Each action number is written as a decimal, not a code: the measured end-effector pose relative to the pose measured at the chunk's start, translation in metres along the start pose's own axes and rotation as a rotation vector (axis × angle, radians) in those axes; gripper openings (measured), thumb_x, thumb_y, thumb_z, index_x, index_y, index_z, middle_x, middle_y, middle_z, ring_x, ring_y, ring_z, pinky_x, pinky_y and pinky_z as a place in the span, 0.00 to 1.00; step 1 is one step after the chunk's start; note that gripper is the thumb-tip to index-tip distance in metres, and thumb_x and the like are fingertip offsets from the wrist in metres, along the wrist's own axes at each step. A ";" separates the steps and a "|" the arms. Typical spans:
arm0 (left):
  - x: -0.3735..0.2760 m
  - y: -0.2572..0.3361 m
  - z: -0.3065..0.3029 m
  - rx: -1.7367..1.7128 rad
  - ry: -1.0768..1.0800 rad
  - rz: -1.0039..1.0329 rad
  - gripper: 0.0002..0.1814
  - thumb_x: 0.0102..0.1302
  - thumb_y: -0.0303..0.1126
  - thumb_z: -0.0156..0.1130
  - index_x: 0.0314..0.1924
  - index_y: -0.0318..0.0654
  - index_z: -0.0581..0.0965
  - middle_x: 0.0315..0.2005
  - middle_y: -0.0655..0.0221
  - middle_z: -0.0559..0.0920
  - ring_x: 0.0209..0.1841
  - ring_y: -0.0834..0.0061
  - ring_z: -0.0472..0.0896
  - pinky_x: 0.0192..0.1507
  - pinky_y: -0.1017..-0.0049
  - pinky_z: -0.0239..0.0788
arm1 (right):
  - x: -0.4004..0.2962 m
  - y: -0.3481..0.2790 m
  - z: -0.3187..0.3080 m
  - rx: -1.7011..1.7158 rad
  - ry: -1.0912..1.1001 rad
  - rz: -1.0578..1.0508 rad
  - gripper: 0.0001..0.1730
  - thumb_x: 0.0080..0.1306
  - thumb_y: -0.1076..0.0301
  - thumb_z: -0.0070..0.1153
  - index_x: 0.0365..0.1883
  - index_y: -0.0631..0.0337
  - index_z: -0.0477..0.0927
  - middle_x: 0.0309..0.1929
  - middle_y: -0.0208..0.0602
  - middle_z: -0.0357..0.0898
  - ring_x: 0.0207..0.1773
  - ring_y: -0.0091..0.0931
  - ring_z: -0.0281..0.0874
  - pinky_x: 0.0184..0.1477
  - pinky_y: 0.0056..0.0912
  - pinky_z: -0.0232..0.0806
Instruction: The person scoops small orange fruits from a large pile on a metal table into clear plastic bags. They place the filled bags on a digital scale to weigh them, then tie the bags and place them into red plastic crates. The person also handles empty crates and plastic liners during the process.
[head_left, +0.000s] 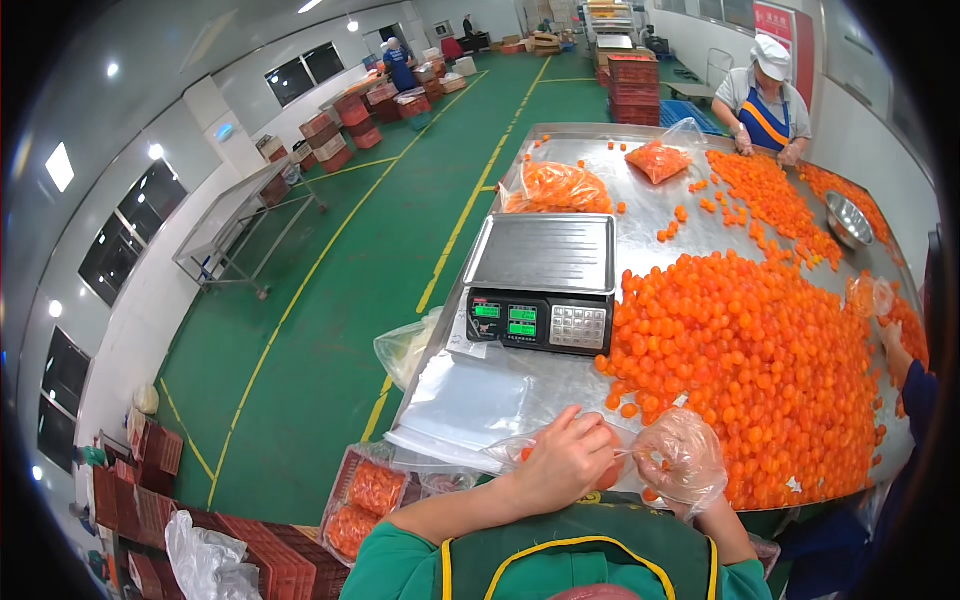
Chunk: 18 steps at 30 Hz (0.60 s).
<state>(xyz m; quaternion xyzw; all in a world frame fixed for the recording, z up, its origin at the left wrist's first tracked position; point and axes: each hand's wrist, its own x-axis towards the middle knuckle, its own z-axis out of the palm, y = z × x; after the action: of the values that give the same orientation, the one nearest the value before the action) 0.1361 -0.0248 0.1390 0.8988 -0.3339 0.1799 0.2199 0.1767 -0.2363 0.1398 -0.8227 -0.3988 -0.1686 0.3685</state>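
Note:
My bare left hand (564, 456) and my gloved right hand (684, 459) meet at the table's near edge. Both pinch a clear plastic bag (619, 466), stretched between the fingers. Orange pieces show through its film; my hands hide most of it. A thin clear plastic glove covers the right hand. Just beyond that hand spreads a large heap of round orange balls (742, 360) that look like egg yolks. A stack of flat clear bags (472, 394) lies to the left of my left hand. Behind the stack, a digital scale (540, 255) has a bare metal pan and lit green displays.
On the steel table (645, 217) are filled bags (566, 187), a smaller filled bag (660, 161) and a metal bowl (849, 219). A crate (367, 495) with bagged orange pieces stands at lower left. A co-worker (765, 105) works opposite; another person's arm (904, 360) reaches in from the right.

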 end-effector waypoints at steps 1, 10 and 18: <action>0.001 0.000 0.000 -0.009 0.009 0.011 0.06 0.56 0.31 0.64 0.26 0.36 0.79 0.36 0.66 0.79 0.47 0.64 0.75 0.55 0.55 0.65 | -0.001 0.000 0.000 -0.017 -0.002 0.003 0.11 0.45 0.74 0.66 0.27 0.53 0.79 0.27 0.31 0.78 0.33 0.35 0.77 0.36 0.39 0.69; -0.007 -0.007 0.007 -0.022 0.085 -0.029 0.07 0.58 0.32 0.64 0.29 0.36 0.80 0.37 0.68 0.79 0.51 0.63 0.75 0.60 0.54 0.63 | 0.004 -0.004 0.001 -0.071 -0.023 -0.089 0.13 0.41 0.75 0.65 0.28 0.54 0.79 0.28 0.32 0.76 0.34 0.35 0.77 0.38 0.40 0.70; -0.011 -0.006 -0.007 0.029 0.048 -0.013 0.07 0.56 0.33 0.68 0.31 0.39 0.81 0.36 0.67 0.78 0.51 0.60 0.75 0.58 0.52 0.66 | 0.004 -0.004 0.003 -0.089 -0.012 -0.083 0.13 0.42 0.75 0.65 0.29 0.55 0.79 0.29 0.33 0.77 0.36 0.36 0.77 0.43 0.43 0.70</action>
<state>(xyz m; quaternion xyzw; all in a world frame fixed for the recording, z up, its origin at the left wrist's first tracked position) 0.1315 -0.0113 0.1379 0.8995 -0.3199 0.2049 0.2159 0.1764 -0.2304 0.1418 -0.8220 -0.4268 -0.1963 0.3218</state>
